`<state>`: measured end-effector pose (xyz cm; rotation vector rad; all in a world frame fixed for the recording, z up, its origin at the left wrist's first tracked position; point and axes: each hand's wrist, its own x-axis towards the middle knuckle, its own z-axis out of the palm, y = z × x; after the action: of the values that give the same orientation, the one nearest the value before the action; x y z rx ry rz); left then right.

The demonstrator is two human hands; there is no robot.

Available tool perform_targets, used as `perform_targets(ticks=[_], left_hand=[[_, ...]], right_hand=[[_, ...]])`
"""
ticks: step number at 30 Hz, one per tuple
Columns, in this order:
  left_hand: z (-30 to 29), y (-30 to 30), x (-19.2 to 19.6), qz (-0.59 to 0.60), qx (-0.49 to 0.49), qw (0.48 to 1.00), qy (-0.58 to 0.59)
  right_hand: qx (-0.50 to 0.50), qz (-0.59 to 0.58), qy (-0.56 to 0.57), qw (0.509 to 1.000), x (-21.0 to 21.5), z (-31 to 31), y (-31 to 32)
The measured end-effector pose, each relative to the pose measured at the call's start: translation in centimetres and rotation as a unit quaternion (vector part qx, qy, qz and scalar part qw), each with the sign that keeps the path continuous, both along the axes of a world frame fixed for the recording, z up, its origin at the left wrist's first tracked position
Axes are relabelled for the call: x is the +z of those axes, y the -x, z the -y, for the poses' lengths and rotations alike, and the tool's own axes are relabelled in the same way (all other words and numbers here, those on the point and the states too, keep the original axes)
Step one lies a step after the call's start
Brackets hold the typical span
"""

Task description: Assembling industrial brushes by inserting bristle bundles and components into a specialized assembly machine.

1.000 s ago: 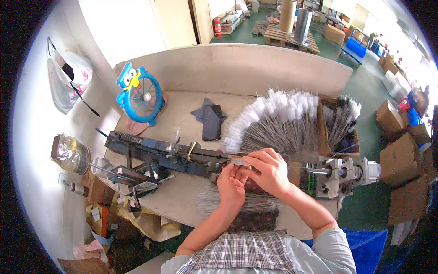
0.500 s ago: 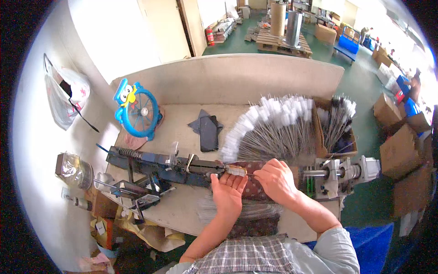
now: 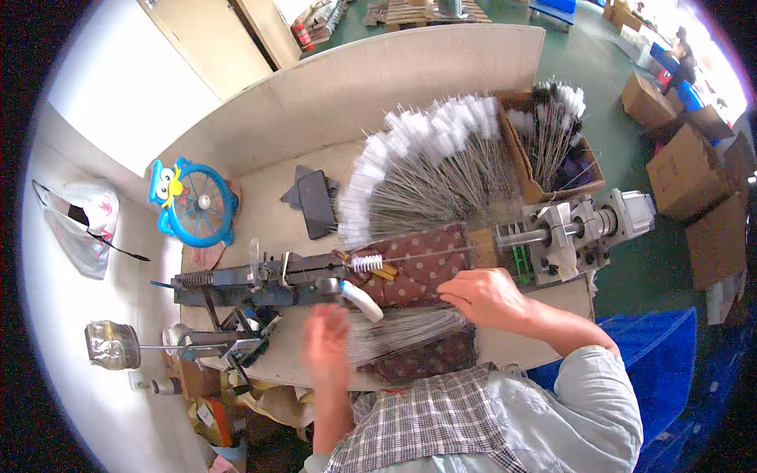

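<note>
- Now pinching thin wire stems: right hand, fingers curled shut on the bundle of wire brushes lying across the patterned cloth at the near edge of the table.
- Blurred just left of that bundle: left hand, palm down over the table edge, grip impossible to tell through the smear.
- Right above the left hand: a white brush head, slanting, close to the fingertips, contact unclear.
- Stretched along the machine line beyond the hands: one single brush with a white tuft, its wire running right toward the metal motor head.
- Left of it: the long dark machine rail with a spring at its far left end.
- Fanned out farther back on the table: a big spread of finished white-tipped brushes.
- Beside the fan on the right: a cardboard box stuffed with more brushes, white and dark tips upward.
- Left of the fan: a dark phone lying flat.
- Farther left still: a small blue fan, upright.
- Hanging on the wall at the far left: a plastic bag.
</note>
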<state>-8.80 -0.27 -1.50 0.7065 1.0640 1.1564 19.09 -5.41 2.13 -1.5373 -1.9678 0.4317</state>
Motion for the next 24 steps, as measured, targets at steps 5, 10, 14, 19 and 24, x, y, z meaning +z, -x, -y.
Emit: perform_targets(ticks=[5, 10, 14, 19, 24], left_hand=[[0.7, 22.0, -9.4, 0.123, 0.141, 0.982, 0.004], [0.5, 28.4, -6.8, -0.116, 0.429, 0.894, 0.054], [0.5, 27.0, -6.2, -0.039, 0.454, 0.886, 0.086], [0.9, 18.6, -6.7, 0.068, 0.442, 0.893, 0.055], [2.3, 9.8, -7.7, 0.119, 0.220, 0.960, 0.124]], right_hand=[[0.013, 0.029, 0.080, 0.996, -4.0, 1.0, 1.6], [0.068, 0.135, 0.173, 0.973, -5.0, -0.3, 1.7], [0.075, 0.181, 0.152, 0.969, -3.4, -0.7, 0.6], [0.081, 0.208, 0.212, 0.952, -4.3, 0.0, 1.9], [0.057, 0.163, 0.141, 0.975, -1.6, -0.7, 0.7]])
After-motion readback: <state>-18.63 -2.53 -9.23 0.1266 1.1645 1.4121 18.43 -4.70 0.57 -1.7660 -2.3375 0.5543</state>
